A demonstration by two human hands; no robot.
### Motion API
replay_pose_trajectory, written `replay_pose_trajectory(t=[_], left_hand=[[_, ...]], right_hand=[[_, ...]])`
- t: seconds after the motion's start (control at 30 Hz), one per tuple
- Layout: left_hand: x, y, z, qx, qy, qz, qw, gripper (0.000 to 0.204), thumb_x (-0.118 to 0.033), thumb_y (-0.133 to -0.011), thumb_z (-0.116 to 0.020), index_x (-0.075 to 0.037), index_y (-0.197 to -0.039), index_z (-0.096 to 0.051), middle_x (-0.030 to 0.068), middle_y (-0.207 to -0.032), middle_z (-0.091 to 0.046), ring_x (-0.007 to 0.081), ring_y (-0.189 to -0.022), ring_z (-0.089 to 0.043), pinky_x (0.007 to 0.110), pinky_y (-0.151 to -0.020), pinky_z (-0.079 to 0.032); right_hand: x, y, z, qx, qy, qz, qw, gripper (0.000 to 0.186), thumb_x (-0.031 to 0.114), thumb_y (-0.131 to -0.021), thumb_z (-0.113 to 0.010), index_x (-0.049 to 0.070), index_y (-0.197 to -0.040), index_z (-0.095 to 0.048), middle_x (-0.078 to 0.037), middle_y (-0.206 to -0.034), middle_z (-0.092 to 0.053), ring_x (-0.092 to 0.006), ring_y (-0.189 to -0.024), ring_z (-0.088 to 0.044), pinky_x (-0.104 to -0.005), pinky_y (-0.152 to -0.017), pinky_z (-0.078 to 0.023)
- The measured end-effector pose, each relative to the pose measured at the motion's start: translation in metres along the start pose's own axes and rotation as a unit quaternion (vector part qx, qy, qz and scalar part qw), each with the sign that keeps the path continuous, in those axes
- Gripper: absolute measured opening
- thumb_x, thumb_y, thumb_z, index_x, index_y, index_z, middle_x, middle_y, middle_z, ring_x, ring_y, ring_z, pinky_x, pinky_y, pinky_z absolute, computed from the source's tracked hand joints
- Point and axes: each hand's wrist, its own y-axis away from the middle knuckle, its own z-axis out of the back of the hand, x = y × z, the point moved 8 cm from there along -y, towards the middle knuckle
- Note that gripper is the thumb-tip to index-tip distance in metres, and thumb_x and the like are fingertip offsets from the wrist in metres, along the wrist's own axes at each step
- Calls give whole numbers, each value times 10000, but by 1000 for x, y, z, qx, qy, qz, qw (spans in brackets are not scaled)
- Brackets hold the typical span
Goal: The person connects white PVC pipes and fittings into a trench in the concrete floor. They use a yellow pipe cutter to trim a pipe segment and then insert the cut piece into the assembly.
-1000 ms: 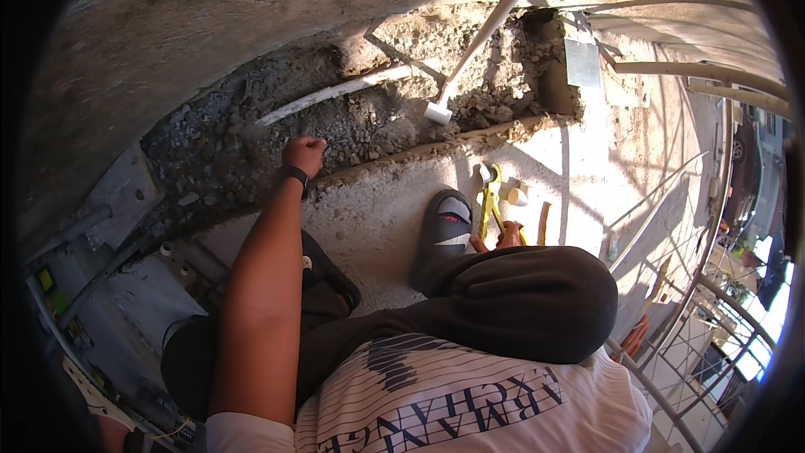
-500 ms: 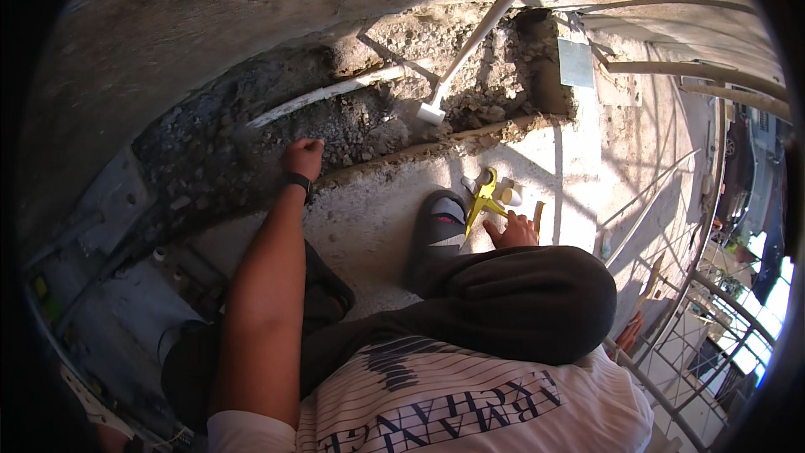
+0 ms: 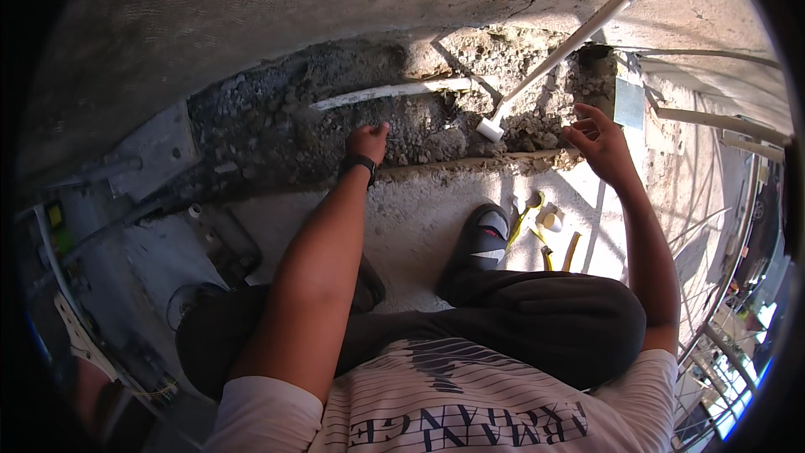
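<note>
My left hand, with a dark band at its wrist, has curled fingers over the rubble trench; whatever they may hold is hidden. A dirty white pipe lies in the rubble just beyond it. My right hand is raised with its fingers apart and empty, right of a long, slanted white pipe that ends below in a white fitting. Beside my sandaled foot, a yellow-handled tool, a short white cylinder and a narrow yellowish piece lie on concrete.
A cracked wall runs behind the trench. A grey-blue panel is at the trench's right end, near long pale bars. A vehicle shows beyond railings at far right. A grey slab and assorted objects are at left.
My right hand has left the yellow tool on the concrete and risen to the right end of the trench, fingers apart. The view has shifted, so the scene sits farther right and lower.
</note>
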Motion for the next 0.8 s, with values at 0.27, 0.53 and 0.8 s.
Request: replay_pose_trajectory(t=[0.27, 0.53, 0.8], left_hand=[[6, -9, -29, -10, 247, 73, 966, 254, -302, -957, -733, -50, -984, -721, 42, -839, -723, 137, -680, -685, 320, -600, -561], [51, -69, -28, -25, 166, 15, 986, 194, -231, -962, -713, -43, -1007, -720, 60, -850, -725, 134, -689, -685, 314, -569, -553], [43, -49, -10, 40, 236, 75, 968, 187, -218, -979, -683, -47, -1044, -719, 85, -860, -724, 157, -704, -689, 339, -581, -549]], right_hand=[[2, -120, -30, -58, -96, -41, 993, 675, 429, -898, -783, -67, -1286, -539, -188, -1073, -699, -211, -811, -709, -329, -656, -600], [51, -80, -23, -115, -74, 52, 989, 393, 337, -1031, -621, -32, -1162, -662, -131, -892, -740, -168, -810, -717, -314, -770, -553], [189, -77, -63, -16, -109, 214, 971, 358, 335, -1034, -633, 4, -1168, -671, -106, -877, -738, -151, -859, -713, -305, -795, -546]])
